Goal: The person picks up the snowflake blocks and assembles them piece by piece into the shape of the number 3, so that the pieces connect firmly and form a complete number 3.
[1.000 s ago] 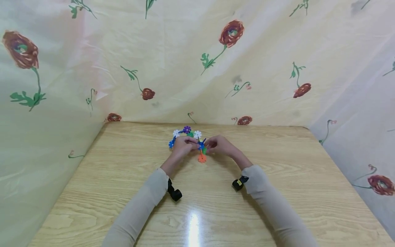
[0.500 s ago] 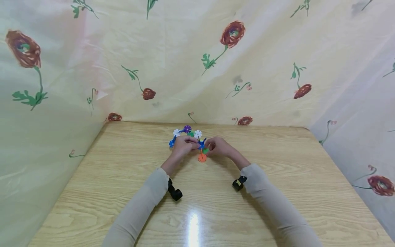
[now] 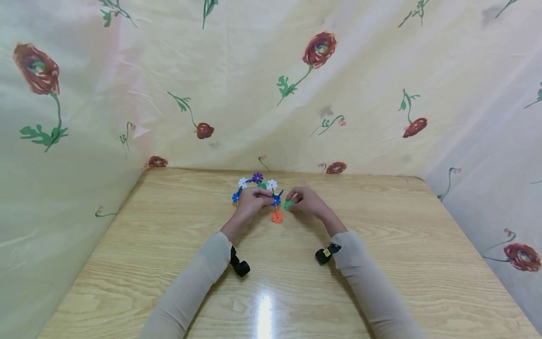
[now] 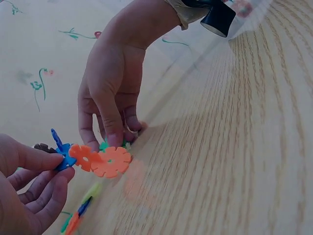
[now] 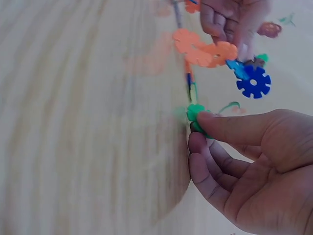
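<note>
Between thumb and fingers, my left hand (image 3: pixel 251 201) pinches a blue notched flower disc (image 4: pixel 65 155), part of a small joined cluster. Orange discs (image 4: pixel 111 161) hang from it toward the table, and a dark blue disc (image 5: pixel 254 82) stands out at another side. Just to the right, my right hand (image 3: pixel 308 202) holds a green notched disc (image 5: pixel 195 111) by thumb and fingertips, low over the tabletop. A narrow gap separates the green disc from the cluster in the head view. Fingers cover part of both held discs.
Behind my left hand lie more linked discs: a purple one (image 3: pixel 257 177), white ones (image 3: pixel 272 184) and a blue one (image 3: pixel 235 197). The wooden table (image 3: pixel 169 263) runs back to a flowered cloth (image 3: pixel 237 80), which also hangs at both sides.
My right hand has shifted slightly right with the green disc, opening a gap from the blue and orange cluster. My left hand stays nearly still.
</note>
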Motion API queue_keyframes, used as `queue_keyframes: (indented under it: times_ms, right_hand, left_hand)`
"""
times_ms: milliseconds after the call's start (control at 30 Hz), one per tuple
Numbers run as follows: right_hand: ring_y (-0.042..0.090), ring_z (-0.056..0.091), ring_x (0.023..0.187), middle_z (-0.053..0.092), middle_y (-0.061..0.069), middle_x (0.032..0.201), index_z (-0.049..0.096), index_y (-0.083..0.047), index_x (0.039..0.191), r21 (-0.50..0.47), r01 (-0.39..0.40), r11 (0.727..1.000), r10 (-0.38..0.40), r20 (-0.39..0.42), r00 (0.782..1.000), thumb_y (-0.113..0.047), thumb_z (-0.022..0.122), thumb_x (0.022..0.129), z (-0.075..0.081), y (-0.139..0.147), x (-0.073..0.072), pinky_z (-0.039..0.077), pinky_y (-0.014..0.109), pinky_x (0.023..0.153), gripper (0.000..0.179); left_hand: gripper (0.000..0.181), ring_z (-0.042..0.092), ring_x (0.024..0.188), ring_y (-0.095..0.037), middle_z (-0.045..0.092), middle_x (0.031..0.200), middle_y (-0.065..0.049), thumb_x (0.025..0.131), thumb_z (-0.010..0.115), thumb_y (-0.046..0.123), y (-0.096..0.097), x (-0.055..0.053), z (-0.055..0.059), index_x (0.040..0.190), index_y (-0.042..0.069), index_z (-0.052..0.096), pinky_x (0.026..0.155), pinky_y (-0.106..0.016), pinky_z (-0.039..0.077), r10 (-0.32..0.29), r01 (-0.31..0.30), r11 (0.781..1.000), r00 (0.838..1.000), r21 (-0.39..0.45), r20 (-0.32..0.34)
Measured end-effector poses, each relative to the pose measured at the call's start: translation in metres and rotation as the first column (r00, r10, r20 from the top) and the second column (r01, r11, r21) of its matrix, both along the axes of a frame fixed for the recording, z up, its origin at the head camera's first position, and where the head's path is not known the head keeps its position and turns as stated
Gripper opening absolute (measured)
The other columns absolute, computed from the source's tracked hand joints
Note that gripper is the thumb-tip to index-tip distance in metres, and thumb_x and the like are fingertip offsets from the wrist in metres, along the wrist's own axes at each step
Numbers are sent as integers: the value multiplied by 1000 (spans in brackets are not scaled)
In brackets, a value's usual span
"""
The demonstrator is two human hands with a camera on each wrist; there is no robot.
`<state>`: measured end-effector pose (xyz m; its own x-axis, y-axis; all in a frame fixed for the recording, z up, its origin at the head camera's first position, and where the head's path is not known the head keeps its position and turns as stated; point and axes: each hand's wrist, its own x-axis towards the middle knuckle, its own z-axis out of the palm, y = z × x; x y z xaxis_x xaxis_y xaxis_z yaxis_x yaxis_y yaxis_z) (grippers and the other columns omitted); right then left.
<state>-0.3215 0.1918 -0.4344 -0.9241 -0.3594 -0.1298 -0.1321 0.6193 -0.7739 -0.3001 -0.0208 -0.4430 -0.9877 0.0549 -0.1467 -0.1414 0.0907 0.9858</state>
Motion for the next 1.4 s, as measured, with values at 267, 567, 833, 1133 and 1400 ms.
queue_keyframes:
  times_ms: [267,567,833,1133,1400]
  right_hand:
    - [16,59,80,69,14,94,71,3,118,-118,50,992,-52,-16,999,-1,69,93,1,9,4,51,25,70,25]
    - [26,68,83,71,13,93,68,3,121,-247,113,962,-122,-24,992,-4,69,95,5,10,6,61,39,77,27]
    - [35,73,90,70,29,105,63,9,121,-320,117,940,-132,-24,991,-3,68,96,8,9,6,61,52,87,28]
    - [29,75,86,71,27,102,60,10,119,-371,124,920,-135,-5,991,-1,67,96,5,8,5,60,52,89,26]
    - [25,74,84,73,8,88,58,8,117,-418,127,900,-139,2,990,-1,68,96,4,6,4,59,55,92,25]
  left_hand:
    - [16,70,76,-11,75,103,-14,85,78,-4,0,2,-3,100,-1,76,86,-39,63,-9,10,999,1000,42,-15]
    - [17,71,82,-13,74,106,-12,86,78,-1,0,2,-3,102,2,77,86,-37,63,-8,8,1000,1000,13,-8]
    - [16,70,80,-11,75,104,-12,85,79,-1,0,3,-5,100,2,77,87,-39,63,-13,13,1000,1000,10,-26]
    - [15,71,81,-12,75,103,-11,85,79,-1,0,3,-5,99,2,77,86,-37,63,-17,18,1000,999,7,-28]
    - [14,70,78,-10,75,102,-12,85,79,-1,0,3,-5,99,0,77,85,-39,63,-27,27,999,999,19,-40]
